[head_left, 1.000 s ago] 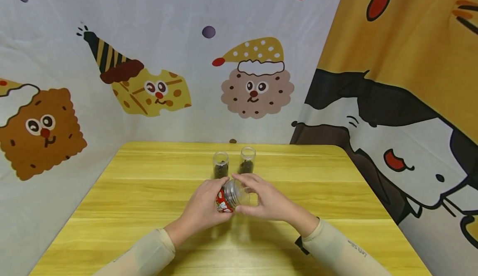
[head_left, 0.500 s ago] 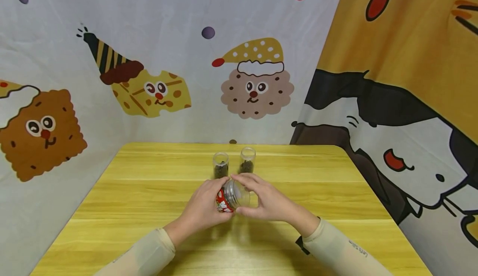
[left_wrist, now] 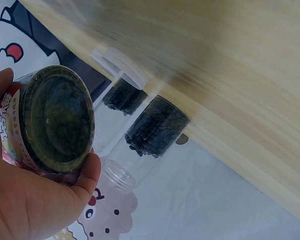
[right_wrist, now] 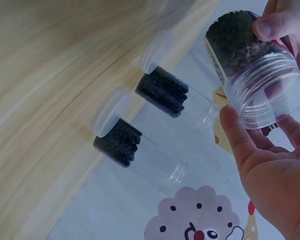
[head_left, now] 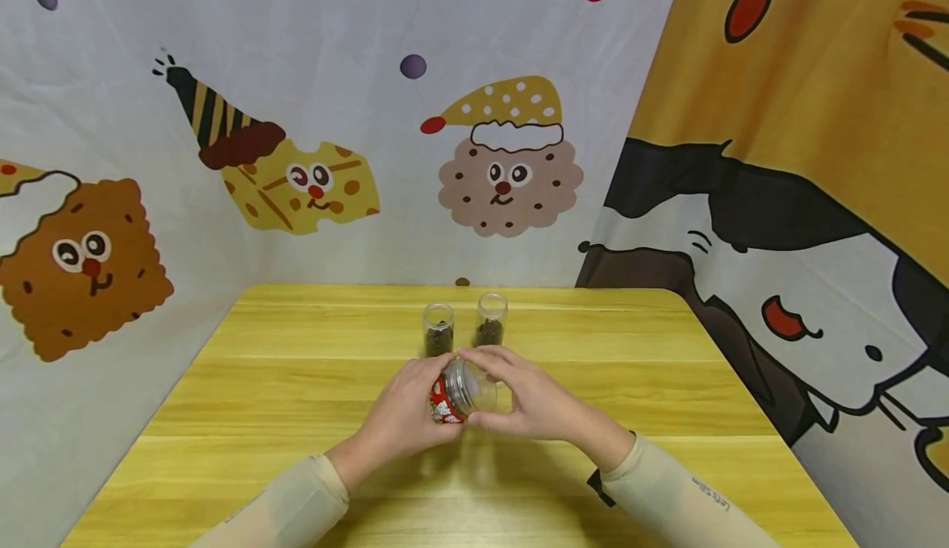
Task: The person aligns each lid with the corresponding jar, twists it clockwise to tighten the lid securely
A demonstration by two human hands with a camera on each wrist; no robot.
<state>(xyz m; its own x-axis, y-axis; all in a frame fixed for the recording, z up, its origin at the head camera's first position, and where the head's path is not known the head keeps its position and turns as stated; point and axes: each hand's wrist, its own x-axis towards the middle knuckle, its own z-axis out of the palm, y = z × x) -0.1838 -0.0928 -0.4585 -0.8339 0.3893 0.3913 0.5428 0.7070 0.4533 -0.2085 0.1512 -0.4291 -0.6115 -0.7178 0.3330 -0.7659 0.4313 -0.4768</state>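
My left hand [head_left: 411, 404] grips a clear jar [right_wrist: 235, 45] with a red patterned label and dark grainy contents, tilted on its side over the table. In the left wrist view its round base [left_wrist: 57, 120] faces the camera. The contents sit toward the base, with the threaded neck facing right. Fingers and thumb of my right hand [head_left: 530, 400] curl round the clear lid [head_left: 483, 391] at the jar's mouth. Beyond the hands stand two clear jars, the left one [head_left: 438, 330] and the right one [head_left: 491, 320], both without lids and partly filled with dark grains.
Two clear lids, one [right_wrist: 110, 112] and another [right_wrist: 156, 51], are beside the standing jars; my hands hide them in the head view. The wooden table [head_left: 296, 383] ends at a cartoon-printed cloth [head_left: 371, 53]. A black strip [head_left: 600, 486] shows beside the right sleeve.
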